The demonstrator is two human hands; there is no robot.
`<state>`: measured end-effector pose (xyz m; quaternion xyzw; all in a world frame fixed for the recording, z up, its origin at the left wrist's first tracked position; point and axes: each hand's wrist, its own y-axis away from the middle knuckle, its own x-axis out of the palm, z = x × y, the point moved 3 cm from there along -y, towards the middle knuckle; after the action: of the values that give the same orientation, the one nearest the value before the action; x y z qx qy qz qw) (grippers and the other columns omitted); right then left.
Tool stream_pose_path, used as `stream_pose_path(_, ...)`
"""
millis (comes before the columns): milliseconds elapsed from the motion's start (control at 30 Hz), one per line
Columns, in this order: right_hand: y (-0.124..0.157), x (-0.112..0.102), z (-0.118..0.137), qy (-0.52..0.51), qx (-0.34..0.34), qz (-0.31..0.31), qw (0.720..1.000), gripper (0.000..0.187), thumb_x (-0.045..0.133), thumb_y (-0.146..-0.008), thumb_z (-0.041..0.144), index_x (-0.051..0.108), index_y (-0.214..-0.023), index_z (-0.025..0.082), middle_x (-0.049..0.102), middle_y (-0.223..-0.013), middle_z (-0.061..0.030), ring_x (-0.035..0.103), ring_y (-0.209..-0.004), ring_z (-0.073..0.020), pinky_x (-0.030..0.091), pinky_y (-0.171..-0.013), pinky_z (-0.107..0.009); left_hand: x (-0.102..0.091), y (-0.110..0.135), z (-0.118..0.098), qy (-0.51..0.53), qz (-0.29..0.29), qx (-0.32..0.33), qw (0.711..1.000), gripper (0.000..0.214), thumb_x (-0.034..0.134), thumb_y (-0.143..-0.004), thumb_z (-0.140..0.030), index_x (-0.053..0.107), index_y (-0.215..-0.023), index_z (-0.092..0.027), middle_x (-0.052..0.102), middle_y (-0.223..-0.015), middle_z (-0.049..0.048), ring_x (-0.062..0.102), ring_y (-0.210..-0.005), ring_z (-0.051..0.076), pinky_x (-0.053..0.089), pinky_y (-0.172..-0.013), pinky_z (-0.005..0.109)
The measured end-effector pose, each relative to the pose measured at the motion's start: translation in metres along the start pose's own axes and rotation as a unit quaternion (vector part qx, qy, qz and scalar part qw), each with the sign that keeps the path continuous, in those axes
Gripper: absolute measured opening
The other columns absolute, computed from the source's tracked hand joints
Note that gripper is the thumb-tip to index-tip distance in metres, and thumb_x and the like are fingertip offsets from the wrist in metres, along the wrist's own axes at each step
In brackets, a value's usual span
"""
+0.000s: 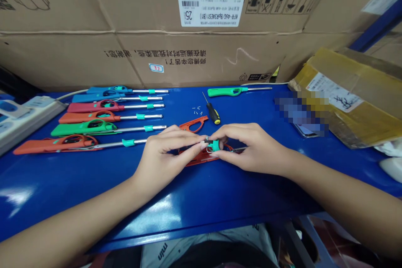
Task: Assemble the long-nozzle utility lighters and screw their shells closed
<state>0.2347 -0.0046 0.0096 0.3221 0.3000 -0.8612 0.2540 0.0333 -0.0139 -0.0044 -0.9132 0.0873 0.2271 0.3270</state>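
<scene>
My left hand (171,153) pinches a small dark piece (206,140) between thumb and fingertips. Against it, the thumb and fingers of my right hand (248,146) close on a small teal-green plastic part (214,146). A thin wire loops below the two pieces. Under my hands lies an orange lighter shell (201,159), partly covered by my fingers; a thin rod shows beside my right palm. Just beyond my fingers rests another orange shell piece (194,124) with a trigger-guard loop.
Several long-nosed lighters (84,129) lie in a row at left, beside a white power strip (28,117). Further back are a screwdriver (213,111), small white slivers (197,111) and a green lighter (228,91). A phone (306,123) and taped carton (348,92) sit right.
</scene>
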Motion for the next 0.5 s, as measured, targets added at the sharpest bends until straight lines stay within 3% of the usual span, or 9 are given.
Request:
stream_pose_path(100,0.0002,-0.0020,-0.0005,-0.019,0.026,0.014,0.999,0.017,0.073,-0.087,0.023,0.070,-0.102,0.017,0.073,-0.082,-0.0009,0.067,-0.071,-0.0114,0.053,-0.069,-0.023,0.0017,0.0005,0.0037,-0.011,0.027,-0.006,1.000,0.015,0.076,-0.086,-0.018,0.081,-0.097,-0.028,0.081,-0.097,-0.0015,0.073,-0.082,0.017,0.056,-0.079,0.034)
stream_pose_path(267,0.0012,-0.0052,-0.0036,-0.051,0.106,0.014,0.993,0.021,0.075,-0.083,0.023,0.068,-0.103,0.019,0.072,-0.080,0.0007,0.067,-0.072,-0.0120,0.054,-0.068,-0.023,0.0037,0.0013,0.0027,-0.024,0.061,0.004,0.998,0.017,0.072,-0.090,-0.018,0.081,-0.102,-0.026,0.081,-0.101,-0.0002,0.074,-0.083,0.017,0.058,-0.082,0.032)
stream_pose_path(500,-0.0001,-0.0041,-0.0023,-0.069,0.122,0.047,0.989,0.017,0.075,-0.084,0.024,0.067,-0.097,0.018,0.071,-0.078,0.0004,0.066,-0.070,-0.0116,0.052,-0.064,-0.023,0.0016,0.0026,0.0009,-0.057,0.029,0.007,0.998,0.012,0.074,-0.088,-0.022,0.081,-0.097,-0.027,0.081,-0.094,-0.0002,0.073,-0.080,0.017,0.058,-0.079,0.032)
